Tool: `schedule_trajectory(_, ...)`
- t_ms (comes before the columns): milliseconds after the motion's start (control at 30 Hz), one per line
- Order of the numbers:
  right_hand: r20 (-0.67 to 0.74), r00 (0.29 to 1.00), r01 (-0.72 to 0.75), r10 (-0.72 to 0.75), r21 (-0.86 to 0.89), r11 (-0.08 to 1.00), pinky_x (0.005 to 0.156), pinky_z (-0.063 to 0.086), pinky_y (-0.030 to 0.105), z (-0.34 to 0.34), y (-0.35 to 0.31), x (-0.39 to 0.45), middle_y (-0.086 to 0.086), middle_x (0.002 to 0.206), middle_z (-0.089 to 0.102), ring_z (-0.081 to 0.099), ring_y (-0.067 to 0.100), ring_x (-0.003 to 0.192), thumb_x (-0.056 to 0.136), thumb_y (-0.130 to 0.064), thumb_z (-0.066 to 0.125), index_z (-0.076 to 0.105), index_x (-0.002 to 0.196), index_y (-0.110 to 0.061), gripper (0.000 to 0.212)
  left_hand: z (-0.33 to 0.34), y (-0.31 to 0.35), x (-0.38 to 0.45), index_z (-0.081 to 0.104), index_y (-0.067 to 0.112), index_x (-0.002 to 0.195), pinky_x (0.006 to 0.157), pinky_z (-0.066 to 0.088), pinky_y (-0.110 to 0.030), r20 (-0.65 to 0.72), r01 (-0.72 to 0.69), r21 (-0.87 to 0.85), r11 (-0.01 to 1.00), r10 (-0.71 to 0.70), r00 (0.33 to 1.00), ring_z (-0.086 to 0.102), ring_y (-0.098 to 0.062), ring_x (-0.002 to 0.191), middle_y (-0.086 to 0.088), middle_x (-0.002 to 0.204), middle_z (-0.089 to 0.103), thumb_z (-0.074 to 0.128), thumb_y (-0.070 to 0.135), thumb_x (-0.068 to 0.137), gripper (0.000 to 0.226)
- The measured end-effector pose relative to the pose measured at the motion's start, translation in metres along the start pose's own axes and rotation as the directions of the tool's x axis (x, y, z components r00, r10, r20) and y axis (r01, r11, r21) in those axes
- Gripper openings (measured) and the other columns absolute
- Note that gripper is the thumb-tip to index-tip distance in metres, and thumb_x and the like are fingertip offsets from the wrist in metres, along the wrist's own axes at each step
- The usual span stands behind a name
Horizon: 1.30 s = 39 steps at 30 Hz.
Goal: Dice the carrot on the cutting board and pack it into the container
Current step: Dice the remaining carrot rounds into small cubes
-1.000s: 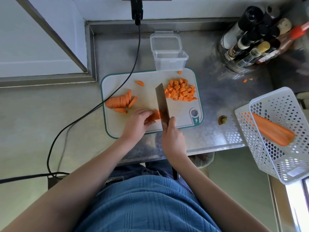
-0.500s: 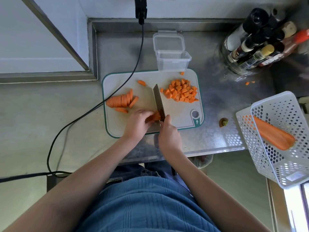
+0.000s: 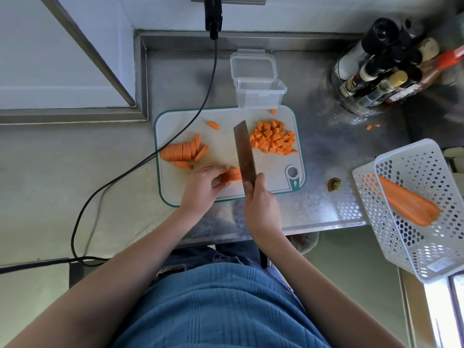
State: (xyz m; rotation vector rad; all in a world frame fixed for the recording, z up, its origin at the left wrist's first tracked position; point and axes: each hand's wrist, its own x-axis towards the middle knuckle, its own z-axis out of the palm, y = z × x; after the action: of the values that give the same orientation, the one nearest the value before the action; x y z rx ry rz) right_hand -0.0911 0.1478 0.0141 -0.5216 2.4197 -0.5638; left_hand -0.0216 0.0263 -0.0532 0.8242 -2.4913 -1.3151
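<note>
Dicing under way: the right hand (image 3: pixel 261 202) has its grip wrapped round the cleaver (image 3: pixel 244 153), blade set against carrot strips (image 3: pixel 232 175) pinched by the left hand (image 3: pixel 203 188) at the cutting board's (image 3: pixel 226 116) 6 o'clock edge. Diced cubes (image 3: pixel 273 140) lie at 2 o'clock, uncut slices (image 3: pixel 183 153) at 9. The container (image 3: pixel 258 95), open at 12 o'clock on the table (image 3: pixel 326 151), looks unfilled. Next, likely, crosswise cuts, fingertips tucked clear.

Knife handle (image 3: pixel 262 254) mostly hidden; basket (image 3: pixel 391 182) cut off right
</note>
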Motion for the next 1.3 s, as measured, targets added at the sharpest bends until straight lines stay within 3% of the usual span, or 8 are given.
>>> schedule_trajectory(233, 0.011, 1.0, -0.009, 0.01, -0.091, 0.996, 0.048, 0.037, 0.031, 0.01, -0.002, 0.002, 0.01, 0.076, 0.059, 0.053, 0.03, 0.062, 0.102, -0.014, 0.03, 0.031, 0.106, -0.015, 0.005, 0.0, 0.001, 0.002, 0.071, 0.011, 0.104, 0.086, 0.046, -0.026, -0.004, -0.011, 0.052, 0.999, 0.011, 1.0, 0.058, -0.017, 0.094, -0.001, 0.094, 0.069, 0.074, 0.014, 0.077, 0.027)
schedule_trajectory(467, 0.076, 0.997, -0.001, 0.02, -0.244, 0.97, 0.06, 0.041, 0.035, 0.019, -0.001, 0.011, 0.016, 0.09, 0.066, 0.061, 0.034, 0.078, 0.098, -0.005, 0.034, 0.022, 0.138, -0.015, 0.043, 0.001, 0.001, 0.003, 0.072, 0.009, 0.097, 0.082, 0.042, -0.025, -0.016, -0.032, 0.087, 0.996, 0.034, 0.999, 0.06, -0.022, 0.089, -0.003, 0.09, 0.071, 0.077, 0.009, 0.073, 0.024)
schedule_trajectory(667, 0.077, 0.997, -0.007, 0.026, -0.236, 0.972, 0.06, 0.043, 0.036, 0.015, -0.001, 0.014, 0.017, 0.088, 0.066, 0.062, 0.035, 0.077, 0.099, -0.009, 0.033, 0.027, 0.132, -0.016, 0.034, 0.005, 0.002, 0.0, 0.071, 0.005, 0.096, 0.082, 0.047, -0.031, -0.056, -0.012, 0.094, 0.996, 0.018, 0.998, 0.061, -0.025, 0.09, -0.007, 0.089, 0.07, 0.078, 0.007, 0.07, 0.027)
schedule_trajectory(767, 0.034, 0.999, -0.034, 0.04, -0.176, 0.984, 0.058, 0.048, 0.041, 0.002, 0.001, 0.013, 0.018, 0.083, 0.064, 0.061, 0.037, 0.073, 0.101, -0.014, 0.031, 0.031, 0.105, -0.015, 0.004, 0.007, 0.0, 0.0, 0.071, 0.006, 0.098, 0.084, 0.048, -0.033, -0.065, 0.005, 0.088, 0.996, 0.001, 0.998, 0.06, -0.023, 0.092, -0.006, 0.091, 0.069, 0.079, 0.013, 0.071, 0.029)
schedule_trajectory(867, -0.018, 0.999, -0.034, 0.032, -0.101, 0.994, 0.058, 0.05, 0.043, -0.007, 0.002, 0.009, 0.018, 0.08, 0.062, 0.059, 0.037, 0.07, 0.103, -0.023, 0.03, 0.028, 0.094, -0.017, 0.011, 0.007, -0.003, -0.002, 0.069, 0.007, 0.107, 0.093, 0.043, -0.028, -0.042, 0.004, 0.085, 0.996, -0.001, 0.999, 0.058, -0.021, 0.101, -0.005, 0.101, 0.069, 0.079, 0.018, 0.072, 0.038)
schedule_trajectory(1000, 0.003, 1.0, 0.021, -0.021, -0.085, 0.996, 0.053, 0.044, 0.037, -0.003, -0.002, 0.001, 0.014, 0.074, 0.059, 0.057, 0.035, 0.066, 0.103, -0.025, 0.029, 0.028, 0.097, -0.017, 0.01, 0.004, -0.005, -0.007, 0.065, 0.009, 0.117, 0.097, 0.038, -0.023, -0.034, 0.006, 0.067, 0.998, -0.004, 0.999, 0.057, -0.021, 0.107, -0.003, 0.109, 0.068, 0.077, 0.017, 0.074, 0.045)
schedule_trajectory(1133, 0.019, 0.999, 0.039, -0.037, -0.097, 0.995, 0.052, 0.042, 0.035, 0.006, -0.004, 0.001, 0.011, 0.073, 0.059, 0.057, 0.033, 0.064, 0.104, -0.026, 0.027, 0.032, 0.11, -0.015, 0.014, 0.004, -0.004, -0.006, 0.07, 0.011, 0.107, 0.093, 0.038, -0.021, -0.074, 0.016, 0.059, 0.998, -0.011, 0.997, 0.058, -0.021, 0.101, -0.002, 0.1, 0.07, 0.074, 0.018, 0.078, 0.03)
schedule_trajectory(1300, 0.02, 0.999, 0.031, -0.028, -0.159, 0.987, 0.053, 0.044, 0.036, 0.011, -0.002, 0.004, 0.015, 0.079, 0.064, 0.058, 0.032, 0.065, 0.103, -0.018, 0.028, 0.031, 0.125, -0.012, 0.023, 0.005, -0.003, -0.004, 0.072, 0.012, 0.101, 0.087, 0.047, -0.032, -0.072, 0.025, 0.058, 0.998, -0.021, 0.997, 0.059, -0.023, 0.095, -0.003, 0.094, 0.07, 0.074, 0.016, 0.078, 0.023)
